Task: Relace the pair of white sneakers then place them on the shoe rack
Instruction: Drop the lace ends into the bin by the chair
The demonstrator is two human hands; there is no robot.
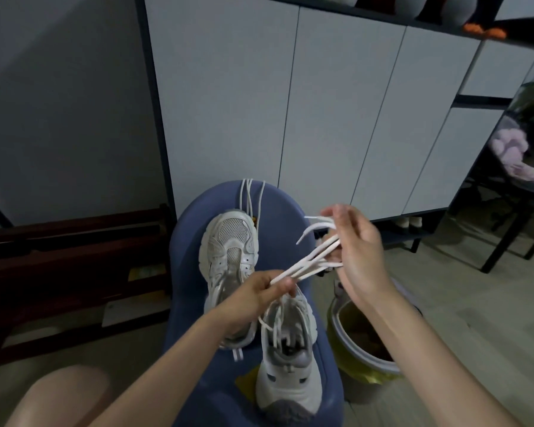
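Observation:
Two white sneakers lie on a blue seat [191,229]. The far sneaker [230,241] has no lace in it, and a loose white lace [249,195] trails beyond its toe. The near sneaker [287,349] is partly laced. My left hand [256,298] pinches several strands of its white lace [309,261] just above the shoe. My right hand [356,254] grips the same strands farther out, up and to the right, with the lace tips sticking out past the fingers.
A white cabinet with dark frame [290,103] stands behind the seat, shoes under it. A dark wooden rack [74,257] sits at left. A bin with a yellow liner [364,343] stands right of the seat. A black table [524,192] is at far right.

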